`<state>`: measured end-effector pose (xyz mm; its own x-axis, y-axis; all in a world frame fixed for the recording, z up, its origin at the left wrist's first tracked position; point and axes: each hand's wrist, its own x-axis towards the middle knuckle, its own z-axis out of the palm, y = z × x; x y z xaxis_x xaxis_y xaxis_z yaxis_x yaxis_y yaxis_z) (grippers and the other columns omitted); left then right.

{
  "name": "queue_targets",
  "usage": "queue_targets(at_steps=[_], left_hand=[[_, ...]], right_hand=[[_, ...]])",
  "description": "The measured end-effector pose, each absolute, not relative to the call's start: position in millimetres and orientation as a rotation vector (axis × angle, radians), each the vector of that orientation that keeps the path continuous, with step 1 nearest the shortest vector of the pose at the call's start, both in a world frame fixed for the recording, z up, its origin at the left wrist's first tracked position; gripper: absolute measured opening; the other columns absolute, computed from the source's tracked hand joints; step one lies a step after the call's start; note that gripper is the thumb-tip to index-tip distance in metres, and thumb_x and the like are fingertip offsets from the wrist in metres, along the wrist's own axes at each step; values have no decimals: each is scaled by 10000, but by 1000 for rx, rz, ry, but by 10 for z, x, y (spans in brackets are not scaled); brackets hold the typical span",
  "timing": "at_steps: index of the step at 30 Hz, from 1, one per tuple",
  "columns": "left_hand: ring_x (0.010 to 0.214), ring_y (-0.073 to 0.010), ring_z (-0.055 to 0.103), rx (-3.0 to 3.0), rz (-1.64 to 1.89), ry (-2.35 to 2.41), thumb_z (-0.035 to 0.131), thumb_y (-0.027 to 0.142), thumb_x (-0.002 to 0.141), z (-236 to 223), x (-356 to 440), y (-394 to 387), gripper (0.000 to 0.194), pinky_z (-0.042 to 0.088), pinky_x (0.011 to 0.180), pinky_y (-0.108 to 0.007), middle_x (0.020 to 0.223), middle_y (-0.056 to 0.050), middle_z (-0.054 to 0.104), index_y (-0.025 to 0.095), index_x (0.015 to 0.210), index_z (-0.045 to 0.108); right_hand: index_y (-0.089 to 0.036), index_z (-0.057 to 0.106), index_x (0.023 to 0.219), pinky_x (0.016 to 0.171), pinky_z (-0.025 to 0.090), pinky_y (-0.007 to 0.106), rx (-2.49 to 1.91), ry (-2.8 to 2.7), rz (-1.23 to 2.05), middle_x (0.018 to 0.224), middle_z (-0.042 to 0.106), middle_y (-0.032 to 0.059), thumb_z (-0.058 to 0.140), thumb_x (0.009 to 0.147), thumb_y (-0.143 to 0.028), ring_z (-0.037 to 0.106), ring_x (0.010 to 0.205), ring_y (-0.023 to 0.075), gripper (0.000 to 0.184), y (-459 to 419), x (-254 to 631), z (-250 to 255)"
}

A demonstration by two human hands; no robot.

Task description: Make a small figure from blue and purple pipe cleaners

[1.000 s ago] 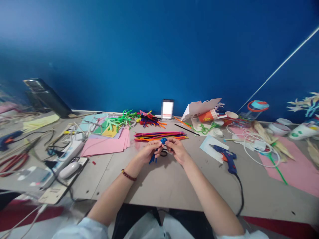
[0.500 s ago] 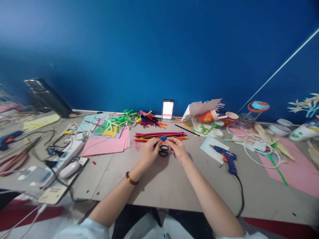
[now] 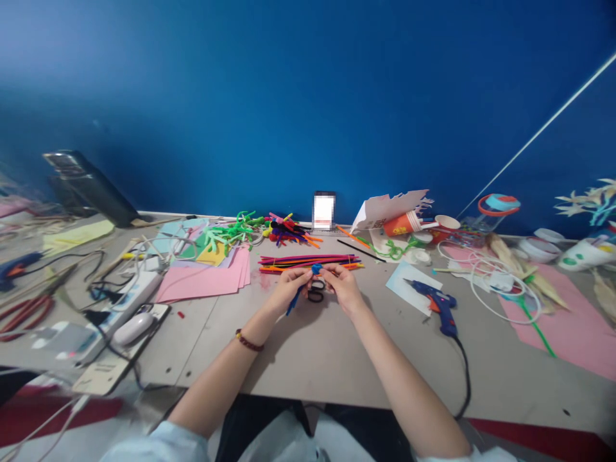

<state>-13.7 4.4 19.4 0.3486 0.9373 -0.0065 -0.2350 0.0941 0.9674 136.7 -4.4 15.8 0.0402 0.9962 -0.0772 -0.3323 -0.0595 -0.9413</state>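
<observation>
Between my two hands is a blue pipe cleaner point(image 3: 316, 269), coiled into a small round knot at the top. Its loose end slants down under the fingers of my left hand point(image 3: 291, 285). That hand is closed, with thumb and fingertips pinching the coil from the left. My right hand point(image 3: 341, 285) pinches the coil from the right. Just below the coil, black-handled scissors point(image 3: 316, 292) lie on the table, their blades mostly hidden. Beyond my hands lies a bundle of pink, orange and dark pipe cleaners point(image 3: 308, 260).
A blue glue gun point(image 3: 440, 305) rests at the right on light-blue paper point(image 3: 397, 279). At the left are pink paper sheets point(image 3: 202, 282), a power strip point(image 3: 125, 305) and a phone point(image 3: 110, 359) with a white mouse point(image 3: 135, 329). A propped phone point(image 3: 323, 210) stands at the wall.
The pipe cleaner's loose blue end now shows below my left hand. My left hand and wrist have turned slightly, and the bracelet has shifted left. My right hand has barely moved.
</observation>
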Motion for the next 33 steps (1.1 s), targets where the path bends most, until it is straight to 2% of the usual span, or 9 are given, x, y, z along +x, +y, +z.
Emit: queue_targets(at_steps=[4,9,14,21,33], left_hand=[[402,-47,434,1012,966,724,700,398,683,196,-133,38,295,395,416,-188,559,25,529,116,743,640],[417,-77,482,968,1027,787,673,459,696,241,-97,1,346,431,413,-215,576,10,560,120,736,621],[465,-67,510,1093,1171,932,738,425,635,265,-48,-12,404,436,452,-196,653,14,617,139,907,648],[421,-59,462,1129,1227,1011,773,432,550,253,-35,20,413,391,427,-203,567,20,603,128,811,673],[435,-53,471,1072,1136,923,758,423,597,263,-86,16,384,377,451,-188,546,39,558,133,825,656]], right_hand=[[-181,620,719,376,237,178,-996,-902,1407,529,541,-53,783,556,-415,374,400,39,329,-48,1370,155],[-178,620,711,380,220,185,-981,-913,1383,557,546,-54,774,566,-406,350,402,30,311,-45,1366,148],[-183,610,705,408,287,199,-1019,-946,1329,537,530,-59,761,569,-424,383,424,51,315,-58,1343,165],[-197,600,725,575,428,244,-1055,-1077,1147,650,597,-15,704,637,-420,532,598,119,262,-91,1311,133],[-200,572,732,548,392,232,-1031,-1128,1128,642,546,-31,675,691,-379,477,574,104,210,-112,1272,131]])
